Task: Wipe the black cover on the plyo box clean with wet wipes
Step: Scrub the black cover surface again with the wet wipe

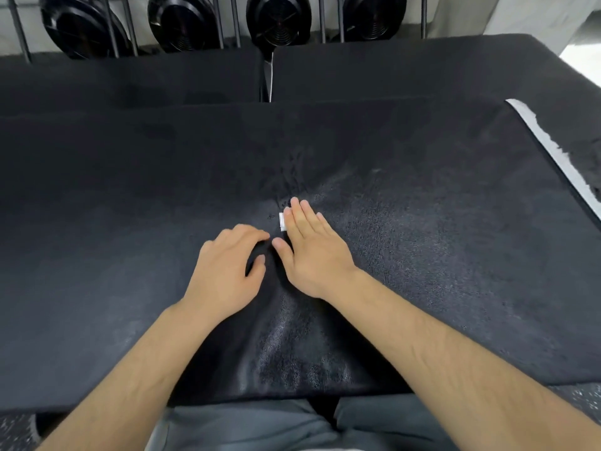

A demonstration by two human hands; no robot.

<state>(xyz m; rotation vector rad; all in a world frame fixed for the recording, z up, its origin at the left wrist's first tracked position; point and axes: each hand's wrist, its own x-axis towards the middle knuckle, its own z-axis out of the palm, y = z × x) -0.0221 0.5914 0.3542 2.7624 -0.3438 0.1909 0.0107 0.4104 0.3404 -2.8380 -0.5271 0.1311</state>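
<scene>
I'm mid-wipe: my right hand (pixel 309 249) presses the wipe (pixel 282 221) under flat, straight fingers (pixel 307 216) near the cover's (pixel 422 255) middle, my left hand (pixel 224 271) sits curled just beside it, grip unclear, and next comes a firm sweep over unwiped cover.

Four black weight plates (pixel 279 21) stand on edge along the top of the frame, between the thin upright bars of a metal rack (pixel 110 27). Below them two black padded blocks (pixel 422 70) lie side by side with a narrow gap between. A pale frayed strip (pixel 553 148) runs diagonally at the right edge. Grey trousers (pixel 260 428) fill the bottom centre, and speckled dark floor (pixel 16 431) shows in the lower left corner.
</scene>
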